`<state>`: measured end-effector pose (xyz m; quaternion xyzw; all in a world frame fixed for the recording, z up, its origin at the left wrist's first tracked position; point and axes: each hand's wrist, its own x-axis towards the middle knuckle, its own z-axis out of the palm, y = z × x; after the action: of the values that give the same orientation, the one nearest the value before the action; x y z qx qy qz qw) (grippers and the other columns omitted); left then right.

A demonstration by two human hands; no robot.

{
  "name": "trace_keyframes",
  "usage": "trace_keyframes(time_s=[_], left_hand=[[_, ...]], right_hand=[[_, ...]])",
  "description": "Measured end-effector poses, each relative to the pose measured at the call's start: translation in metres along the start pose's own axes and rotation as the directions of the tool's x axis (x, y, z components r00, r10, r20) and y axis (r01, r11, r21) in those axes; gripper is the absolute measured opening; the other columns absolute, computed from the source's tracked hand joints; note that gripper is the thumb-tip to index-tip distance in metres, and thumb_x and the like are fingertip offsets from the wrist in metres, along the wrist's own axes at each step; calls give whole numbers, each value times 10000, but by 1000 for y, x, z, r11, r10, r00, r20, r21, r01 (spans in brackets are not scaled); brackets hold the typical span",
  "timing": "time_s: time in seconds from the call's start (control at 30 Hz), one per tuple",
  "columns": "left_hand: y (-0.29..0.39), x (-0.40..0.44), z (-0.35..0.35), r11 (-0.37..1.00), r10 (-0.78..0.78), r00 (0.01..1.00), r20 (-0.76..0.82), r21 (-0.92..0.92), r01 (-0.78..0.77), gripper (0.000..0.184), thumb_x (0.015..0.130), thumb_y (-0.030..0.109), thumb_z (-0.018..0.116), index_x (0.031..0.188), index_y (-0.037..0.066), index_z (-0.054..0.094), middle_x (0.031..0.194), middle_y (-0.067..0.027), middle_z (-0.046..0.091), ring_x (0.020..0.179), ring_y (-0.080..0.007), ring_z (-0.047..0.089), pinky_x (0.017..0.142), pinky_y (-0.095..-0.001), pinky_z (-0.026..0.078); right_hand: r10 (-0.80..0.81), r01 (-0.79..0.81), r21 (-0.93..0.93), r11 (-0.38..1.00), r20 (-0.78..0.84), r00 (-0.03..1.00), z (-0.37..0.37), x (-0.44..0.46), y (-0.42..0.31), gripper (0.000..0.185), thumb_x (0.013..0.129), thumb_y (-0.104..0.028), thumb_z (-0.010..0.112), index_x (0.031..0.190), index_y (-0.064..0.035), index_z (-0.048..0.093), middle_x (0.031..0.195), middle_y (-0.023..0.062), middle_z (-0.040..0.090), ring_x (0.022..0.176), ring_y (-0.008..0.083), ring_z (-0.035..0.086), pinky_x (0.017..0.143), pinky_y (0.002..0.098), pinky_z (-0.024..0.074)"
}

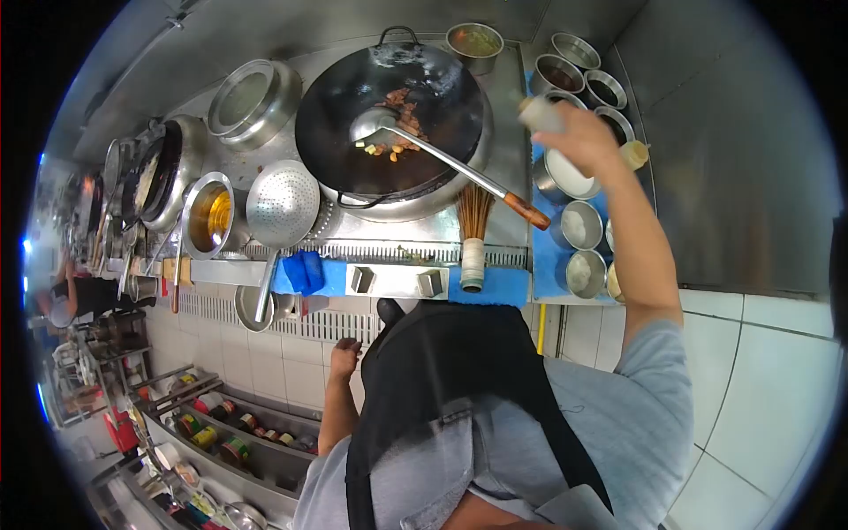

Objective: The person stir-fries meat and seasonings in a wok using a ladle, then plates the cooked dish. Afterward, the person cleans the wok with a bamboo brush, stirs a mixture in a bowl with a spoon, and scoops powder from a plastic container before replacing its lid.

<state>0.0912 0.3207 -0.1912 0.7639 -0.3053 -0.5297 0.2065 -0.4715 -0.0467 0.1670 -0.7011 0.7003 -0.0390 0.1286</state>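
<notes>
Our right hand [579, 137], upper right, has fingers closed around what seems a bottle [541, 115], near the bowls [576, 49]. Our left, lower centre [346, 358], is half curled; its hold we cannot tell. Ladle [450, 159] crosses the wok [336, 124], handle outward for easy reach.

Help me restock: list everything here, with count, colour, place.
Woks: 2, black, centre and far left
Ladle: 1, silver, centre wok
Meat: several, brown, centre wok
Brush: 1, brown, right of knobs
Strainer: 1, silver, left of wok
Pots: at least 4, silver, around stove
Cups: about ten, silver, right
Bottles: 2, pale, right side
Cloth: 1, blue, front edge
Knobs: 2, silver, front panel
Jars: several, mixed, lower left
Co-worker: 1, dark clothing, far left
Apron: 1, black, torso
Shirt: 1, grey, torso
Hands: 2, bare, right holding bottle, left beside apron
</notes>
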Motion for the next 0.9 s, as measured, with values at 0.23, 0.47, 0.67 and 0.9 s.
trace_keyframes(time_s=[0.23, 0.47, 0.67, 0.9], left_hand=[[-29, -3, -12, 984, -43, 998, -52, -172, 34, 311, 947, 178, 701, 1194, -4, 652, 983, -100, 730, 833, -186, 714, 664, -333, 542], [-168, -47, -37, 980, -39, 999, 20, 196, 35, 307, 945, 200, 686, 1171, -8, 681, 1030, -138, 747, 888, -232, 728, 712, -369, 560], [-190, -43, -47, 969, -127, 992, -30, 208, 130, 308, 949, 233, 670, 1143, 1, 729, 1077, -154, 758, 961, -258, 725, 833, -372, 561], [-49, -10, -39, 636, 480, 861, 168, 609, -474, 315, 937, 212, 681, 1165, 1, 729, 1060, -148, 754, 940, -253, 731, 843, -378, 580]], right_hand=[[-68, 128, -341, 931, 185, 980, 31, 50, -93, 493, 771, -420, 852, 1108, -66, 789, 1147, 151, 766, 1087, 329, 731, 915, 441, 580], [-16, 102, -397, 912, 215, 976, 29, 56, -97, 437, 784, -369, 872, 1088, -64, 800, 1141, 140, 772, 1089, 313, 735, 922, 431, 580], [-86, 86, 34, 996, -2, 996, 56, 31, -5, 599, 770, -494, 849, 1120, -21, 738, 1120, 194, 748, 1048, 349, 715, 918, 419, 547], [347, 45, 740, 672, -368, 863, 68, -29, 154, 743, 709, -485, 907, 1243, -27, 668, 1201, 179, 728, 1111, 309, 704, 984, 400, 530]])
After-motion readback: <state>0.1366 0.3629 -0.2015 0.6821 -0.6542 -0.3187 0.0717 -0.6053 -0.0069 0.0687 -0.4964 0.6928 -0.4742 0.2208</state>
